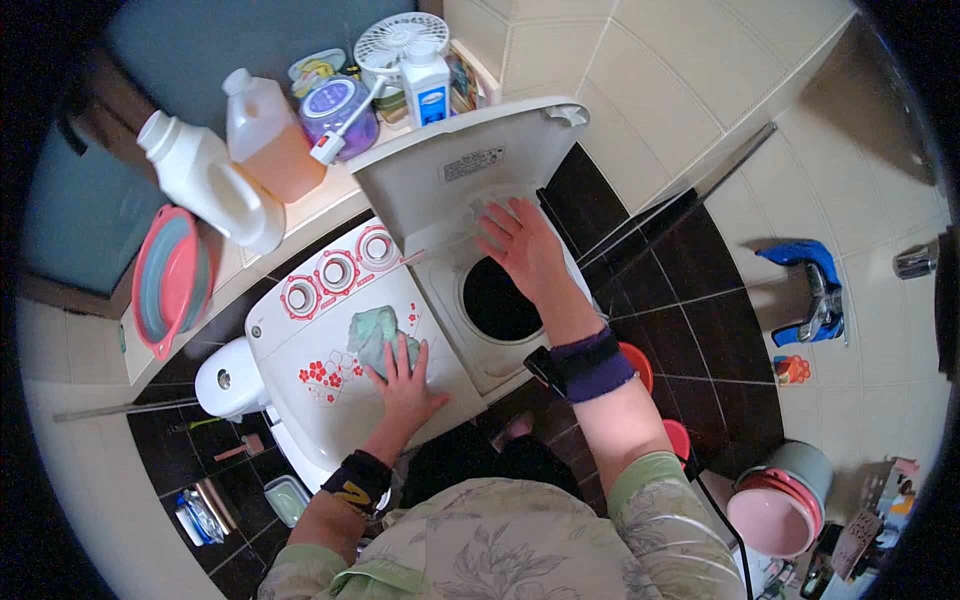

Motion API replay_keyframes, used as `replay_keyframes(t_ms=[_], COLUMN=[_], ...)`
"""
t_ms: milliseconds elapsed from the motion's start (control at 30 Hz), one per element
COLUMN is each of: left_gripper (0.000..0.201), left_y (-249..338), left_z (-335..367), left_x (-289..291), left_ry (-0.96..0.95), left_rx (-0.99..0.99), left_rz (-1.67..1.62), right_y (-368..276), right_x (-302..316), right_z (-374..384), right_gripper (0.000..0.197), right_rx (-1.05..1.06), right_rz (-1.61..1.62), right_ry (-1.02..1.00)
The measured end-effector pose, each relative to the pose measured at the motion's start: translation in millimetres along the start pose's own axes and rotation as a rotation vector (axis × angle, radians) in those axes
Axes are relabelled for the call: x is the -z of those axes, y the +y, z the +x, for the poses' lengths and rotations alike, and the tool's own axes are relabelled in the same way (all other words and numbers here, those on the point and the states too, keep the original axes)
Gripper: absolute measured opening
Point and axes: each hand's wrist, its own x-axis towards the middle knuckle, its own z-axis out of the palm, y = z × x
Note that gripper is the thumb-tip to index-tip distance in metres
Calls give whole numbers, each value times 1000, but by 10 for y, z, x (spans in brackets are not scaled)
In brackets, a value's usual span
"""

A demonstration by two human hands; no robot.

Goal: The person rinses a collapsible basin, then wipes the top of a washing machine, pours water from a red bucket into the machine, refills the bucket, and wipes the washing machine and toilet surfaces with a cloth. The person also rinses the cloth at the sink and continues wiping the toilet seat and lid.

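A white twin-tub washing machine (318,372) with red flower prints stands before me. Its right-hand lid (430,180) is raised, and the round dark drum opening (492,305) shows beneath. On the shut left side lies a crumpled pale green cloth (375,328). My left hand (405,388) is open, fingers spread, with its fingertips at the cloth's lower edge. Above the drum opening, near the lid's inner face, my right hand (528,250) is open with fingers stretched out and holds nothing. Whether its fingertips touch the lid, I cannot tell.
Behind the machine, a ledge bears a white jug (205,180), an amber-filled bottle (270,140), a purple tub (338,112), a white bottle (425,85) and a small fan (395,42). A folding basin (170,275) leans left. Stacked basins (770,520) stand right.
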Motion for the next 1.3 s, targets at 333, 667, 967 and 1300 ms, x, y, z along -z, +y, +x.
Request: replay_keyframes(t_ms=[333, 667, 967, 1300], left_gripper=[33, 36, 68, 81], left_y=[708, 2419, 2864, 3201], left_z=[258, 160, 497, 1438], left_x=[279, -1383, -5078, -7097], left_ry=[283, -297, -656, -445], left_rx=[-365, -626, -133, -157], left_rz=[-218, -534, -447, -510], right_y=[12, 1342, 2317, 3091], right_x=[1942, 4901, 6902, 8135], right_z=[-981, -3143, -3034, -2716], right_gripper=[56, 19, 16, 19], right_rx=[129, 21, -220, -187], right_rz=[-25, 434, 195, 531], right_ry=[466, 831, 1229, 1315])
